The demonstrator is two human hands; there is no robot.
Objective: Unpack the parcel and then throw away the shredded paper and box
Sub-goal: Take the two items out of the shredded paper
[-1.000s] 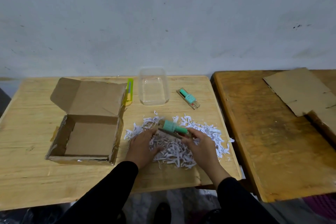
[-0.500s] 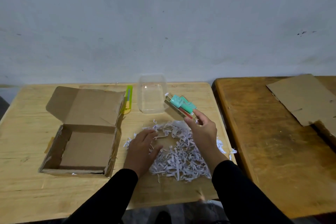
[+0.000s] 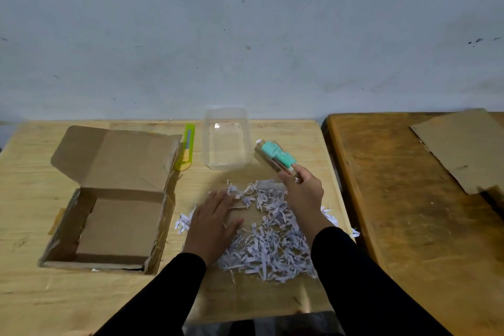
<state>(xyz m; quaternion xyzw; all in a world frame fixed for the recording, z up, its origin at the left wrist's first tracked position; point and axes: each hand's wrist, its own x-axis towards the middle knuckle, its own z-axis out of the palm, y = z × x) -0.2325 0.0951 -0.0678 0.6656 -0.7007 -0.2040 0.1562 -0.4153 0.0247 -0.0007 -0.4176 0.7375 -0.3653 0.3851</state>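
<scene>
Item unpacked: a slim card-backed pack (image 3: pixel 275 159) with a mint-green tube on its face. Its long axis runs diagonally, far end toward the worktop's (image 3: pixel 32 294) back edge beside the clear tub (image 3: pixel 226 139). The right hand (image 3: pixel 301 194) pinches its near end, holding it aloft. The left hand (image 3: pixel 214 222) lies flat, fingers straight, on shredded paper (image 3: pixel 270 248) near the front edge. The open box (image 3: pixel 109 199) sits left of both hands.

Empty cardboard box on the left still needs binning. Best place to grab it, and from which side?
Grip the cardboard box by its right side wall, coming from above on the right: that wall stands upright with nothing against it, nearest the left hand. Avoid the raised lid flap at the back; it would likely hinge.
</scene>
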